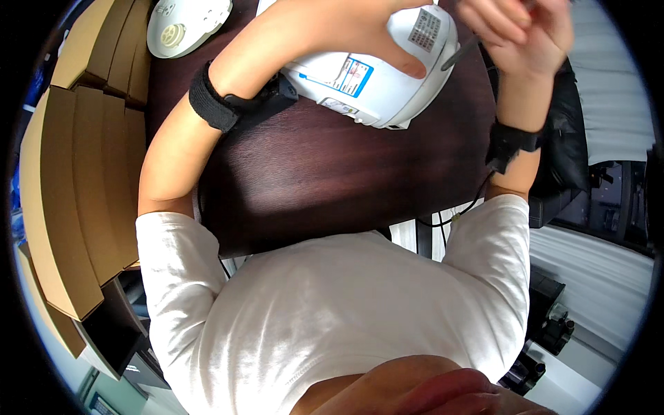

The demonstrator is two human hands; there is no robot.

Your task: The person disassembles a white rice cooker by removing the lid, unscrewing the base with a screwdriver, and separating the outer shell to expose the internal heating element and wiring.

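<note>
A white, rounded appliance [387,104], which looks like a rice cooker, lies on its side at the far edge of the table [332,166]. Blue-edged and grey labels show on its shell. My left hand [353,29] grips it from above, thumb stretched across the white surface and the other fingers partly out of view. At the right, my right hand [522,34] is closed around a slim grey tool [459,55], probably a screwdriver. The tool's tip points at the appliance's rounded right end; whether it touches cannot be made out. Motion blurs the right fingers slightly.
A round white cover [187,24] with a cream-coloured knob-like part lies at the far left of the table. Cardboard boxes [76,187] stand along the left side. A black chair [564,131] is at the right, and a thin cable [477,200] hangs near my right arm.
</note>
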